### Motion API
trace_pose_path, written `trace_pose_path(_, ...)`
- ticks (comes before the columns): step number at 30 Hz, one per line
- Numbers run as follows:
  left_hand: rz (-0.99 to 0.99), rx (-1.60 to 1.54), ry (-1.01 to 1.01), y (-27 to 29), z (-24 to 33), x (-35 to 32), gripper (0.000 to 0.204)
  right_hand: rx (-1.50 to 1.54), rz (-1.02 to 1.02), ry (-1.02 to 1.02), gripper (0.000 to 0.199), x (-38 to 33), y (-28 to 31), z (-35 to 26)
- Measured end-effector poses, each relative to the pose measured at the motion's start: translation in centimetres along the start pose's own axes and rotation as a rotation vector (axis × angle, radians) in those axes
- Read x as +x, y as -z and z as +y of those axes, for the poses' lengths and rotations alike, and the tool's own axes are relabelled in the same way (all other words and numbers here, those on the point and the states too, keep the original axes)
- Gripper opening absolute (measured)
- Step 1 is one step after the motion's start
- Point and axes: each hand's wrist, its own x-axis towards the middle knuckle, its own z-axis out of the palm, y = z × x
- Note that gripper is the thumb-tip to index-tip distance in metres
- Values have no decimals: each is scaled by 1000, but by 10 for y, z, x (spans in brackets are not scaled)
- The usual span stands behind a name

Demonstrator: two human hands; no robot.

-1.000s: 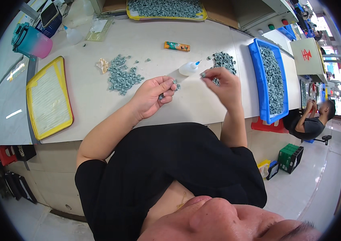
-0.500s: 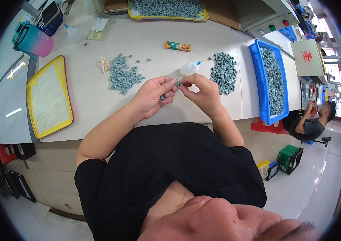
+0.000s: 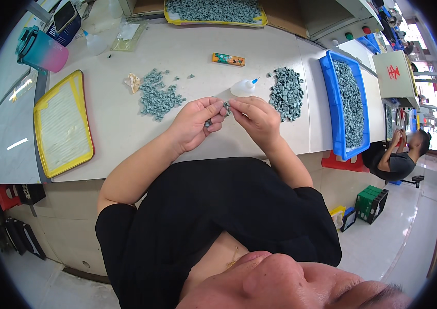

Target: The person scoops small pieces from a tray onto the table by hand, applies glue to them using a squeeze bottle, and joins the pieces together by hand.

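Over the front of the white table my two hands meet, fingertips close together. My left hand [image 3: 198,121] is closed, with a small grey-green part [image 3: 207,123] tucked under its curled fingers. Between the fingertips of both hands is another small grey-green part [image 3: 226,104], mostly covered. My right hand [image 3: 256,116] pinches at it with thumb and fingers. Beyond my left hand lies a loose pile of grey-green parts [image 3: 160,96]. A darker pile of such parts [image 3: 286,95] is just right of my right hand. Behind my hands stands a white squeeze bottle [image 3: 242,88] with a blue tip.
A blue bin [image 3: 336,103] full of parts stands at the right. A yellow-rimmed tray [image 3: 66,129] lies left, another filled tray [image 3: 216,21] at the back. An orange box [image 3: 228,59], crumpled scrap [image 3: 132,82] and a tumbler [image 3: 43,50] are on the table. A co-worker [image 3: 401,154] sits far right.
My right hand has turned slightly, its fingers drawing closer together around the small part. The left hand has barely moved.
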Motion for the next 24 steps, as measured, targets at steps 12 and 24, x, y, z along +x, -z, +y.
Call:
trace_pose_path(12,-34,-25,-1,-3,-2,-3,16,-141,87,197,32,-5,-7,-3)
trace_pose_path(24,-18,17,-63,-1,-2,-4,14,69,148,87,21,-6,-18,6)
